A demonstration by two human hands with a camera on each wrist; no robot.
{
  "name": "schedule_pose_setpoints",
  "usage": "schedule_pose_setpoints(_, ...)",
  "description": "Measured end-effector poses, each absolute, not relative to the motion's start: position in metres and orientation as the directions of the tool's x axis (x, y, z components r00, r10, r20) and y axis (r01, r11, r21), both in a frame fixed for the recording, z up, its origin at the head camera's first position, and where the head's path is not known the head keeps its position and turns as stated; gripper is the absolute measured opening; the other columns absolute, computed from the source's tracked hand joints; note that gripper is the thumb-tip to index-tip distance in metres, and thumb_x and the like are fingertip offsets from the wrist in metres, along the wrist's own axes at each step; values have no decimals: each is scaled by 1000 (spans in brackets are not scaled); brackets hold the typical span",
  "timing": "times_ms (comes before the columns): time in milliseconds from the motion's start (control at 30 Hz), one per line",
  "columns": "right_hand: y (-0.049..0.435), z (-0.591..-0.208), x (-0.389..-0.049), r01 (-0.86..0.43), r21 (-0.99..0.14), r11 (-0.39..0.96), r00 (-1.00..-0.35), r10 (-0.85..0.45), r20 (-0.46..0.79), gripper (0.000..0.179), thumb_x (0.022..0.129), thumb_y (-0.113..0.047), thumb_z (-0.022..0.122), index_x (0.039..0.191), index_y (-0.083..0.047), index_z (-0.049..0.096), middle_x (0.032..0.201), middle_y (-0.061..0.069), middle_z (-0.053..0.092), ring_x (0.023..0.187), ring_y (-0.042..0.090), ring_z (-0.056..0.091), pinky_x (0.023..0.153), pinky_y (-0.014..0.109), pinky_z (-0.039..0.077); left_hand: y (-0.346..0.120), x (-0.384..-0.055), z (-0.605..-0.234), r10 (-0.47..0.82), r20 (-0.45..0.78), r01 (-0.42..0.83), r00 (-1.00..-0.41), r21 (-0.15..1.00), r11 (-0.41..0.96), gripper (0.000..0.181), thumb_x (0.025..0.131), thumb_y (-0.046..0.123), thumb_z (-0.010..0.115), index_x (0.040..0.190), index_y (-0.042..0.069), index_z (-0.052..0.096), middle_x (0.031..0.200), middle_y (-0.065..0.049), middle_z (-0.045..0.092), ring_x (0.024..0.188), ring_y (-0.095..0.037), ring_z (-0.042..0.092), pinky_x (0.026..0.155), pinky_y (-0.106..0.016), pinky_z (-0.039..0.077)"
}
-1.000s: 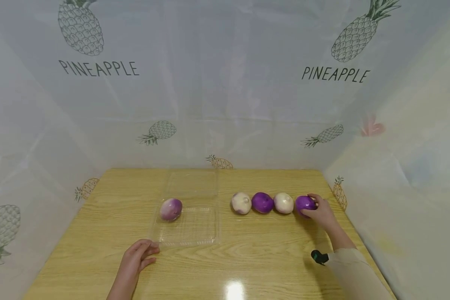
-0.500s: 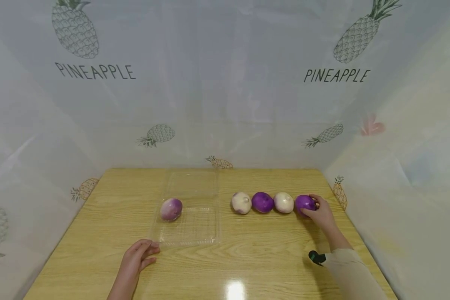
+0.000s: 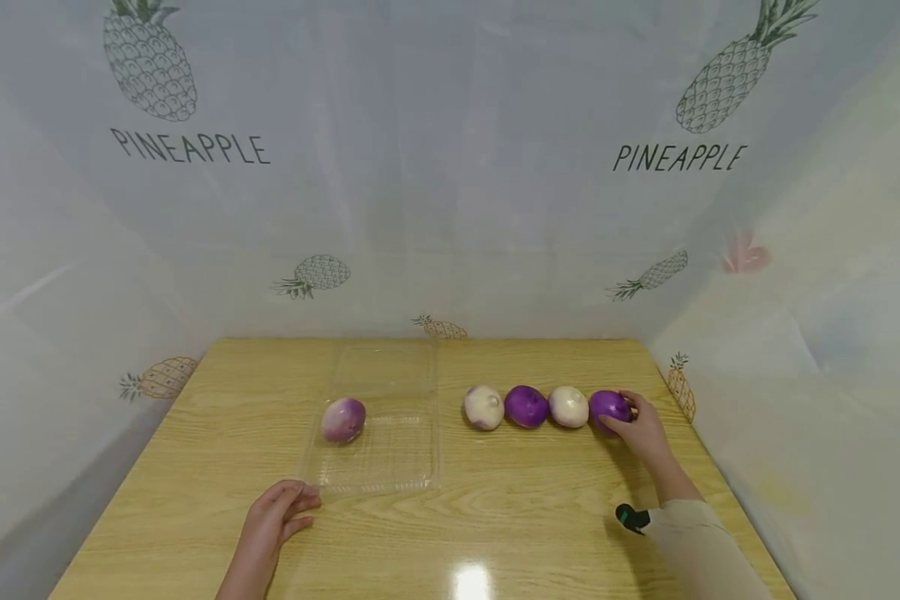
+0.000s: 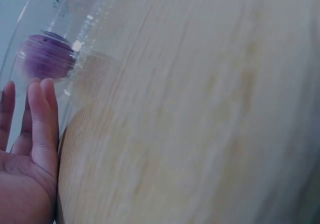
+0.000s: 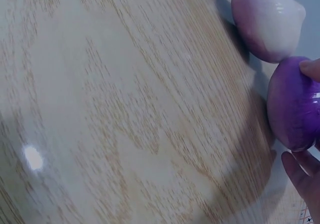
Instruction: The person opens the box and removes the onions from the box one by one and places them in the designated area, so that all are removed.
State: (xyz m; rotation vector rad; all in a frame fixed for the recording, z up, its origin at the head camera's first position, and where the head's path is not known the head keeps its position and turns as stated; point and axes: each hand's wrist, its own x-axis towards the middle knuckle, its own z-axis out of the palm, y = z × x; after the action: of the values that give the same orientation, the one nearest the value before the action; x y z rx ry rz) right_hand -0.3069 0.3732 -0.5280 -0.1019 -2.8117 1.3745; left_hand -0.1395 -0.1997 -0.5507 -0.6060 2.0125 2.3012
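My right hand [image 3: 648, 427] holds a glossy purple onion-shaped vegetable [image 3: 607, 407] between thumb and fingers, at the right end of a row on the table. Beside it in the row are a whitish one [image 3: 568, 407], another purple one [image 3: 527, 406] and a pale one [image 3: 483, 407] with purple patches. In the right wrist view, the held purple vegetable [image 5: 292, 103] sits against its whitish neighbour [image 5: 267, 21]. My left hand [image 3: 273, 517] lies with loosely extended fingers at the front left corner of a clear plastic hinged container [image 3: 401, 479]. A purple-and-white vegetable [image 3: 343, 419] sits in that container's left part.
The container's clear lid [image 3: 386, 367] lies unfolded toward the back of the wooden table [image 3: 510, 517]. A pineapple-print sheet [image 3: 450, 183] hangs behind the table and along both sides. A small black device [image 3: 632, 518] sticks out at the right sleeve.
The right hand's purple vegetable has shifted very slightly left, closer to the whitish one. My left hand and the container stay in place.
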Motion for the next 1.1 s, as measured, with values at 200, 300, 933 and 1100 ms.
schedule_pose_setpoints(200,380,-528,-304,47,-786,617,-999,43,-27,77,92,-27,70,146,7,27,141,33,33,121,49,41,98,58,39,-189,-127,-553,-257,-307,-264,-916,946,-189,26,101,23,54,102,-1,66,98,-6,69,90,-18,67,74,-31,56)
schedule_pose_setpoints(300,386,-529,-301,34,-783,621,-999,23,-25,77,92,-26,70,146,8,26,141,34,33,122,50,41,99,58,38,-180,-115,-555,-268,-305,-262,-914,947,-186,28,101,25,54,103,-1,65,98,-5,69,91,-17,66,74,-31,56)
schedule_pose_setpoints(933,402,-510,-291,-56,-764,643,-998,-50,32,75,93,-24,69,147,7,27,146,35,26,129,53,30,101,64,33,-153,-79,-563,-313,-297,-242,-902,949,-204,27,101,25,54,102,0,65,98,-5,69,90,-17,66,74,-31,55)
schedule_pose_setpoints(1100,393,-495,-289,-128,-726,675,-992,-74,106,73,92,-25,69,147,4,31,146,34,26,130,53,27,98,67,33,-152,-78,-562,-312,-305,-247,-900,946,-212,25,101,23,54,101,1,66,98,-5,69,90,-18,67,74,-31,55)
